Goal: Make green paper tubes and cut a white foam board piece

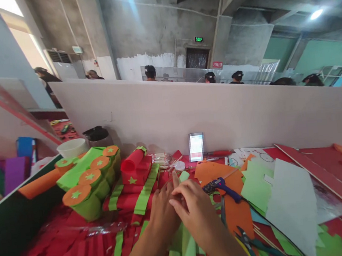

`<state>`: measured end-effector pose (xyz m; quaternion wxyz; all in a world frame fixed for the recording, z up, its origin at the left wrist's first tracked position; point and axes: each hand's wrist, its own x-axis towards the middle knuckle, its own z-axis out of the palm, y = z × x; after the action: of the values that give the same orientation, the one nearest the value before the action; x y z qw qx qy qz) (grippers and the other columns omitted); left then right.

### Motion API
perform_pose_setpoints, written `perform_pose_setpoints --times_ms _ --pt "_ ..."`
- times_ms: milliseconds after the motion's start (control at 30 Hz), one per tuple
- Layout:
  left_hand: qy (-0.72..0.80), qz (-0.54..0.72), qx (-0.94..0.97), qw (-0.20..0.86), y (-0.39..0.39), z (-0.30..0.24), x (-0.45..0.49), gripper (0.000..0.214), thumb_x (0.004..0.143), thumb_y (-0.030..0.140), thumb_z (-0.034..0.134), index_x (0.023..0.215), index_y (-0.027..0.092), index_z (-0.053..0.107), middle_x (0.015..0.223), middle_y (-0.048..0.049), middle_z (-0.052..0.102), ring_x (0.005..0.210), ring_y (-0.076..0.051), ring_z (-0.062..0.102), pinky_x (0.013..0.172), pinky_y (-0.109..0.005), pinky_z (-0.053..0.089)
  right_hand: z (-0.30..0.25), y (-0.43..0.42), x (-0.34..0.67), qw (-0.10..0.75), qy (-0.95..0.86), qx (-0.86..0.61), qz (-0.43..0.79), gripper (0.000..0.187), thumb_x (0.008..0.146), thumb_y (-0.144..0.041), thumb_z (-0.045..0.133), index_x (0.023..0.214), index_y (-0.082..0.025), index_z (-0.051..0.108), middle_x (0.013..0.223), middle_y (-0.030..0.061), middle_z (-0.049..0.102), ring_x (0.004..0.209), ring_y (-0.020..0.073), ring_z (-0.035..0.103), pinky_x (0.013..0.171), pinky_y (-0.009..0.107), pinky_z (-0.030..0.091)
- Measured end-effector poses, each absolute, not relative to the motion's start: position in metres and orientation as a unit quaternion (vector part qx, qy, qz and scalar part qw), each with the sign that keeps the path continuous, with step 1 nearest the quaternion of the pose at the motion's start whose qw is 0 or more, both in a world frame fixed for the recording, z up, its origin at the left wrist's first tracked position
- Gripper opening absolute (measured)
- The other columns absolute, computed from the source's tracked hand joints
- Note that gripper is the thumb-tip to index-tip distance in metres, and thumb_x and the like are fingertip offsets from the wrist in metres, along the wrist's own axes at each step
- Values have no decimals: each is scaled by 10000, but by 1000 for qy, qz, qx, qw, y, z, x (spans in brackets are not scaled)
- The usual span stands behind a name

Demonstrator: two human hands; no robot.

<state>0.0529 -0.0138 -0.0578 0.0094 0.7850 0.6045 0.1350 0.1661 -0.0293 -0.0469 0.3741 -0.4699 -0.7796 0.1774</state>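
Observation:
My left hand (163, 204) is held back-up over the table, index finger stretched out. The rest of its fingers are partly covered by my right hand (194, 203). My right fingers are bent together against the left hand; anything pinched between them is hidden. Beneath both hands lie pale green rolled sheets (188, 248). To the left is a red paper model (137, 170) with a green star and a rolled tube on top. A blue hot glue gun (226, 187) rests right of my right hand on orange sheets (238, 214).
Green cylinders with orange starred tops (89, 206) stand at left, near a white bowl (72, 148). Pliers (245, 240) lie at lower right, beside green and white sheets (292, 209). A lit phone (196, 146) leans on the pale partition (233, 113). Several people sit beyond it.

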Motion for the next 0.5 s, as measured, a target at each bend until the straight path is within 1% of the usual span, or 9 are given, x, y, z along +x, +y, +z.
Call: perform_pose_setpoints --times_ms 100,167,200,300,367,400,433,500 --pt "637 83 766 -13 -7 -50 45 584 877 136 425 1459 120 380 1042 -159 702 852 -274 676 688 -333 525 -43 -37 164 350 -793 -446 223 60 902 -175 597 927 -229 600 908 -2 627 751 137 625 666 231 493" --pt "659 55 750 -12 -1 -48 41 601 878 114 418 1473 101 340 1013 -161 702 842 -280 694 662 -330 526 -41 -42 163 314 -838 -389 220 26 913 -207 600 908 -231 592 844 -28 642 722 117 626 650 205 469" --pt "667 41 744 -7 2 -48 40 598 885 119 419 1475 91 328 1003 -163 700 844 -286 701 659 -333 529 -41 -44 164 288 -869 -353 194 29 914 -233 607 890 -230 593 818 -31 652 721 121 627 661 211 462" --pt "672 16 740 13 8 -54 41 587 905 173 440 1470 79 312 1034 -177 682 855 -309 711 657 -361 542 -43 -43 165 210 -941 -260 55 115 899 -294 623 815 -216 607 770 -7 678 735 162 626 695 269 448" --pt "662 17 749 21 11 -59 42 587 905 193 464 1465 96 316 1072 -182 664 858 -321 712 657 -384 549 -46 -41 167 187 -954 -234 -4 132 882 -291 624 781 -206 617 748 9 686 708 175 617 669 291 439" --pt "655 22 755 23 11 -60 42 580 902 203 481 1455 108 336 1090 -182 656 867 -324 711 666 -392 551 -48 -40 168 182 -956 -230 -6 129 876 -287 625 776 -205 623 741 9 688 695 175 613 655 294 438" --pt "650 30 759 23 10 -58 41 555 898 209 497 1432 121 375 1106 -179 651 878 -326 708 684 -399 551 -51 -40 170 179 -957 -227 14 127 871 -292 631 775 -209 629 735 2 690 683 171 611 649 294 441" --pt "637 59 768 29 6 -48 37 440 902 216 501 1336 143 494 1123 -166 648 898 -320 700 728 -407 544 -60 -46 173 187 -951 -218 114 125 873 -331 643 798 -231 648 745 -25 693 676 157 614 669 287 465"
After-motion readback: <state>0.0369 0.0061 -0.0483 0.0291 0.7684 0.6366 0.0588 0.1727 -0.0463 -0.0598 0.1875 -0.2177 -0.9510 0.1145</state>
